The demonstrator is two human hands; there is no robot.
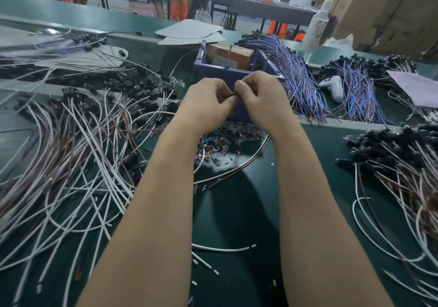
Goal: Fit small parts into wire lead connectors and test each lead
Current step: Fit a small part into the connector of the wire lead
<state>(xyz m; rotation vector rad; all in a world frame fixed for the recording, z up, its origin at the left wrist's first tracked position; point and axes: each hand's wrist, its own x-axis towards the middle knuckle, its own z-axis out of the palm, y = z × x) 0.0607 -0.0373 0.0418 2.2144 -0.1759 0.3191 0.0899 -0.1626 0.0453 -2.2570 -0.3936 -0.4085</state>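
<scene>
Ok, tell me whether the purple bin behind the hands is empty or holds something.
Not empty: the purple bin holds an orange-brown box with a white label, seen above its front wall.

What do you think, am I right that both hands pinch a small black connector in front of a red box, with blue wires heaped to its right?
The head view shows the box is purple, not red. The left hand and right hand do pinch the small black connector in front of it, with blue wires heaped to its right.
</scene>
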